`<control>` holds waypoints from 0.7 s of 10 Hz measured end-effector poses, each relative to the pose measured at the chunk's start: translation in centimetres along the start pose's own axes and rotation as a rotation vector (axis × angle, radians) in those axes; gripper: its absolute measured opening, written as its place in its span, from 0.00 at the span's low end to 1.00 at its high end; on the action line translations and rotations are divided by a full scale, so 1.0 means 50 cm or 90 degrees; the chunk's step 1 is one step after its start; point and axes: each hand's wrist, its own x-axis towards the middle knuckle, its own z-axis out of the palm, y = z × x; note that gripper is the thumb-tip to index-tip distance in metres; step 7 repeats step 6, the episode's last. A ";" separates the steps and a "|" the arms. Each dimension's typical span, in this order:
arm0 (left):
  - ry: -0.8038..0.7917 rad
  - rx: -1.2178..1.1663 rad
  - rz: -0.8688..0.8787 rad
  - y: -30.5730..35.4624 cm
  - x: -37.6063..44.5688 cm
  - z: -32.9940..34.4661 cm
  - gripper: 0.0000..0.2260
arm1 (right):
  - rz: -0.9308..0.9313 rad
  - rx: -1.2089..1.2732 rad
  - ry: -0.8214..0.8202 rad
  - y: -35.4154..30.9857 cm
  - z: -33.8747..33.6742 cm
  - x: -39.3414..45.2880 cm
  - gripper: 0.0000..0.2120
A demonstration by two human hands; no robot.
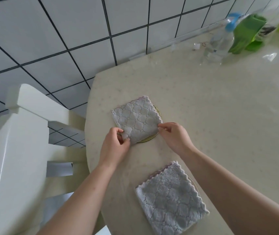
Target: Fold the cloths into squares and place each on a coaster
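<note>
At nine o'clock stands a white painted wooden chair, drawn up to the cream, faintly speckled round table. Just right of it, near the middle of the view, the left hand pinches the near left corner of a pale grey-lilac quilted cloth with a scalloped edge, fingers curled round the fabric. This cloth is already folded into a square and lies on a round gold-rimmed coaster, whose rim peeps out at five o'clock and three o'clock of the cloth. The right hand pinches the cloth's right corner between thumb and fingertips.

The step in hand looks to be the final seating of this cloth: squaring it over its coaster. The next move likely calls for a small tug to centre it, then letting go with both hands without dragging the folds open.

At five o'clock a second folded grey-lilac scalloped cloth lies well apart from the hands; a thin gold edge on its right suggests another coaster beneath it. At one o'clock, far off and blurred, stand a clear plastic bottle with a blue cap and green plastic packaging.
</note>
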 end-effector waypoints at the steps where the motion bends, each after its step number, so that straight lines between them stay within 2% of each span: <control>1: 0.076 0.052 0.129 -0.009 -0.008 0.002 0.12 | -0.105 -0.158 0.029 -0.010 -0.002 -0.006 0.16; 2: 0.045 0.204 0.324 -0.012 -0.010 0.009 0.20 | -0.321 -0.343 -0.020 -0.021 0.006 -0.015 0.23; 3: -0.138 0.366 0.356 -0.004 -0.023 0.010 0.31 | -0.346 -0.498 -0.166 -0.008 0.016 -0.019 0.30; 4: -0.225 0.465 0.292 -0.011 -0.038 0.007 0.38 | -0.308 -0.567 -0.207 0.009 0.008 -0.020 0.36; 5: -0.265 0.446 0.252 -0.006 -0.035 -0.008 0.32 | -0.270 -0.550 -0.215 -0.003 0.003 -0.025 0.35; 6: -0.259 0.248 0.187 0.026 -0.031 -0.030 0.27 | -0.229 -0.505 -0.210 -0.034 -0.011 -0.028 0.27; 7: -0.259 0.248 0.187 0.026 -0.031 -0.030 0.27 | -0.229 -0.505 -0.210 -0.034 -0.011 -0.028 0.27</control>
